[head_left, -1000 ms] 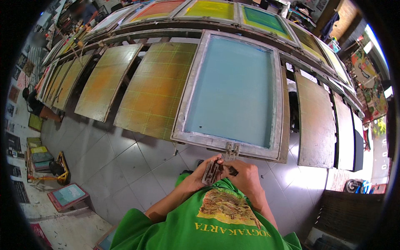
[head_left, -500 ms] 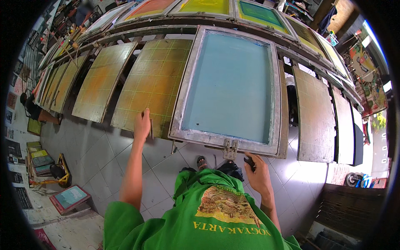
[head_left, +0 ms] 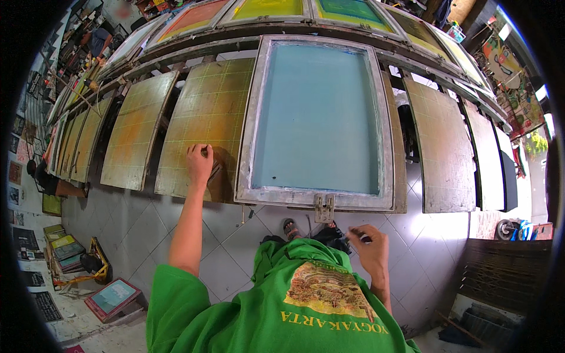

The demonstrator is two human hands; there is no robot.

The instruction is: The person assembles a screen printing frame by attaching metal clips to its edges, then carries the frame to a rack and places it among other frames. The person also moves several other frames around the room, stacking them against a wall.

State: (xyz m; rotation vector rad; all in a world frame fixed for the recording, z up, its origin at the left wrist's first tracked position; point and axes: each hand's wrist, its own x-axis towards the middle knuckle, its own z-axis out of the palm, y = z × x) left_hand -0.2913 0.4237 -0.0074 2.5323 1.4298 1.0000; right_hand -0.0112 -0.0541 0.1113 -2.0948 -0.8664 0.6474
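A large screen-printing frame (head_left: 315,200) with pale blue mesh lies over a board in front of me, a metal bracket (head_left: 323,209) at its near edge. To its left, my left hand (head_left: 200,163) is over the near part of a gridded printing board (head_left: 203,112), its fingers curled. What they hold, if anything, is hidden; a dark patch, perhaps shadow or reflection, shows on the board beside them. My right hand (head_left: 372,247) is closed, palm inward, below the frame's near right corner and apart from it. A small dark thing shows between its fingers, too little to name.
More boards stand in a row left (head_left: 138,129) and right (head_left: 440,147). Behind a long rail, further screen frames hold red, yellow and green mesh (head_left: 268,9). A small framed screen (head_left: 112,299) leans at lower left. Dark slatted wood (head_left: 503,270) stands at right.
My left hand has moved up and in over the gridded board, fingers curling more. My right hand has dropped slightly away from the frame's near edge. The view has shifted a little.
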